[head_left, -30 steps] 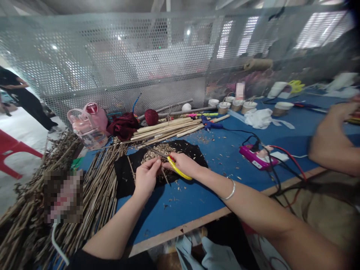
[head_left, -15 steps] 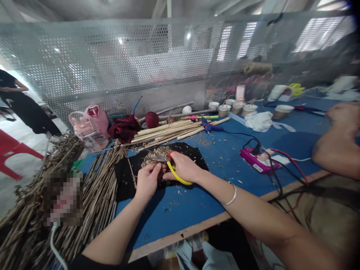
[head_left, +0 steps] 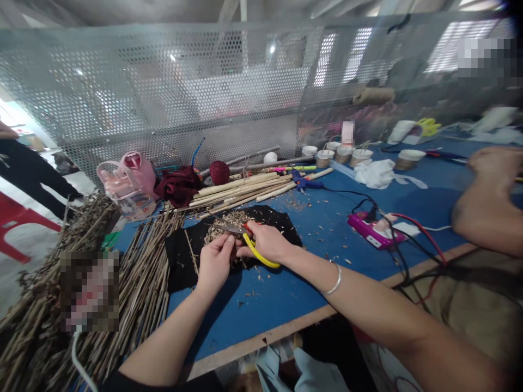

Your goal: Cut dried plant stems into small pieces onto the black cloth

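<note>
Scissors (head_left: 250,245) have swung slightly nearer, likely mid-cut; right hand (head_left: 266,239) curls round their handles, left hand (head_left: 215,260) pinched, contents indistinct.

Purple pwr strip (head_left: 370,231) R, maroon yarn ball (head_left: 219,172) ctr

The left hand (head_left: 215,261) pinched; just right of that grip the right hand (head_left: 266,242) curled, both forearms (head_left: 370,294) slanting back.
</note>
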Tool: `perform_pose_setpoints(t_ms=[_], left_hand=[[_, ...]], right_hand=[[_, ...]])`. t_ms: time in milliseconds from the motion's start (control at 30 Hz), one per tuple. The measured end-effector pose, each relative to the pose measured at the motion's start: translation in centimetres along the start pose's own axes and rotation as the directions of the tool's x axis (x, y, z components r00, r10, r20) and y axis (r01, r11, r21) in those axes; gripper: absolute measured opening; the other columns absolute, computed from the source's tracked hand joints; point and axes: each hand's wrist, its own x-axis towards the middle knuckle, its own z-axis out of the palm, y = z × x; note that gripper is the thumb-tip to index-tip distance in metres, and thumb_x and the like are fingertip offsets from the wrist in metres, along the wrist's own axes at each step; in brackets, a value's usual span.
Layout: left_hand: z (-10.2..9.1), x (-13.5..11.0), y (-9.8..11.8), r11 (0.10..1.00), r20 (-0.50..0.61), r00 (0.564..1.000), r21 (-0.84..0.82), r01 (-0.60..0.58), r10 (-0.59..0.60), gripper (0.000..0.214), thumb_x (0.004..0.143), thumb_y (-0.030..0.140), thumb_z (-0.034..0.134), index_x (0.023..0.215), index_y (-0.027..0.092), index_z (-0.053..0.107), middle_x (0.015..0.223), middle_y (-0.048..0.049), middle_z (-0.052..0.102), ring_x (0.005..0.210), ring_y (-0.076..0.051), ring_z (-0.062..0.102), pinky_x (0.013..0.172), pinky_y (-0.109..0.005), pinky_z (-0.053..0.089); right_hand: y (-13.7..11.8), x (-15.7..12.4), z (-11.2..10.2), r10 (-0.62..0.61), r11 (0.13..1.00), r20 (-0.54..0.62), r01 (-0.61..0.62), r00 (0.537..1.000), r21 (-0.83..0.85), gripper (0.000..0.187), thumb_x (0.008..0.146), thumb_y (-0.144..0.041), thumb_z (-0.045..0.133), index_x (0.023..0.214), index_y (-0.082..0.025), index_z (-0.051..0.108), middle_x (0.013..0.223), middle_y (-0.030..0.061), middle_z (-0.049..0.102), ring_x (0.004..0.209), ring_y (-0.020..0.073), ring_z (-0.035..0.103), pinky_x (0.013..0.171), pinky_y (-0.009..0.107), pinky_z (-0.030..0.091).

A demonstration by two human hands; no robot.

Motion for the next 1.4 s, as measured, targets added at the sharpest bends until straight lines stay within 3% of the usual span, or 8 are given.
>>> perform_pose_setpoints(t_ms=[267, 433, 733, 900, 1033, 1233, 1400], left_hand=[[0.09, 0.06, -0.02, 0.999, -0.07, 0.997, 0.014, 0.042, -0.041, 0.032, 0.067, 0.044, 0.062, 0.077, 0.013, 0.064, 0.071, -0.004, 0.063, 0.058, -0.011, 0.055, 0.055, -0.021, 0.046], [0.06, 0.07, 0.14, 0.997, 0.002, 0.998, 0.048, 0.055, -0.055, 0.036, 0.069, 0.041, 0.062, 0.093, 0.015, 0.065, 0.071, -0.0029, 0.062, 0.064, -0.012, 0.056, 0.058, -0.021, 0.045], [0.18, 0.1, 0.2, 0.994, -0.021, 0.994, -0.003, 0.111, -0.111, 0.038, 0.065, 0.041, 0.065, 0.091, 0.014, 0.065, 0.069, -0.002, 0.063, 0.056, -0.009, 0.053, 0.054, -0.02, 0.045], [0.24, 0.33, 0.13, 0.987, -0.048, 0.988, -0.072, 0.146, -0.15, 0.045, 0.064, 0.04, 0.066, 0.099, 0.013, 0.061, 0.068, -0.0017, 0.064, 0.054, -0.009, 0.054, 0.054, -0.021, 0.046], [0.14, 0.4, 0.16, 0.985, -0.077, 0.985, -0.084, 0.149, -0.156, 0.045, 0.064, 0.038, 0.066, 0.101, 0.013, 0.06, 0.074, -0.0044, 0.066, 0.06, -0.011, 0.059, 0.057, -0.021, 0.047], [0.06, 0.37, -0.04, 0.99, -0.029, 0.992, -0.065, 0.123, -0.125, 0.029, 0.066, 0.039, 0.064, 0.074, 0.012, 0.062, 0.077, -0.0081, 0.068, 0.067, -0.015, 0.062, 0.063, -0.026, 0.05], [0.15, 0.29, -0.4, 0.991, 0.053, 0.994, -0.08, 0.103, -0.099, 0.031, 0.071, 0.039, 0.06, 0.085, 0.011, 0.063, 0.081, -0.0106, 0.068, 0.071, -0.019, 0.064, 0.063, -0.03, 0.051]], right_hand=[[0.0, 0.31, 0.12, 0.084, 0.996, 0.054, -0.083, 0.995, -0.031, 0.055, 0.062, -0.072, 0.051, 0.082, -0.02, 0.05, 0.072, 0.003, 0.061, 0.065, 0.0179, 0.058, 0.049, 0.024, 0.026], [0.13, 0.41, -0.01, 0.106, 0.991, 0.061, -0.101, 0.992, -0.083, 0.058, 0.062, -0.074, 0.048, 0.083, -0.02, 0.052, 0.074, 0.0051, 0.062, 0.066, 0.02, 0.059, 0.05, 0.025, 0.028], [0.5, 0.5, -0.17, 0.117, 0.993, 0.115, -0.114, 0.986, -0.033, 0.056, 0.063, -0.073, 0.049, 0.083, -0.021, 0.056, 0.076, 0.005, 0.063, 0.067, 0.0194, 0.06, 0.049, 0.024, 0.029], [0.77, 0.61, -0.13, 0.145, 0.986, 0.055, -0.14, 0.988, -0.086, 0.058, 0.061, -0.076, 0.048, 0.08, -0.021, 0.055, 0.076, 0.006, 0.064, 0.068, 0.0211, 0.06, 0.051, 0.025, 0.031], [0.82, 0.42, -0.27, 0.118, 0.988, -0.001, -0.117, 0.993, -0.103, 0.063, 0.056, -0.077, 0.049, 0.084, -0.02, 0.053, 0.076, 0.0052, 0.064, 0.068, 0.0219, 0.06, 0.053, 0.026, 0.033], [0.29, 0.09, -0.35, 0.021, 0.997, -0.047, -0.025, 0.999, -0.074, 0.068, 0.055, -0.074, 0.054, 0.092, -0.017, 0.05, 0.085, 0.0085, 0.062, 0.08, 0.0238, 0.059, 0.063, 0.029, 0.038], [-0.1, -0.06, -0.29, -0.015, 0.999, -0.038, 0.014, 0.999, -0.031, 0.07, 0.054, -0.071, 0.059, 0.095, -0.016, 0.05, 0.09, 0.0101, 0.059, 0.084, 0.0237, 0.057, 0.068, 0.03, 0.038]])
